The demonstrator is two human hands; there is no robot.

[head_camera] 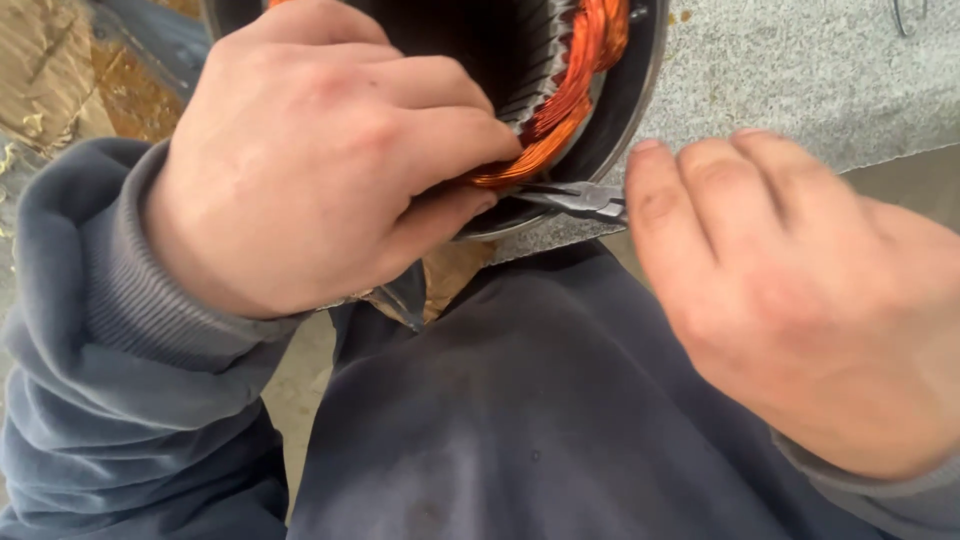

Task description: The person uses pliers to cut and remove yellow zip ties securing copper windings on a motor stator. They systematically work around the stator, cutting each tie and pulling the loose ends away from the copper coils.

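A round metal motor stator [628, 100] lies on a grey stone slab, with orange copper wire windings [572, 95] inside its dark bore. My left hand [310, 160] grips the lower edge of the stator, its fingers pinching the copper winding bundle. My right hand [800, 300] is closed around a pair of metal pliers [580, 198], whose jaws point left at the copper wire just under my left fingertips. The handles of the pliers are hidden inside my right hand.
The grey speckled stone slab [800, 70] runs across the top right. My dark blue clothing [520, 420] fills the bottom. Brownish debris [130, 95] lies on the ground at the upper left. A bit of bent wire [905, 18] sits at the top right.
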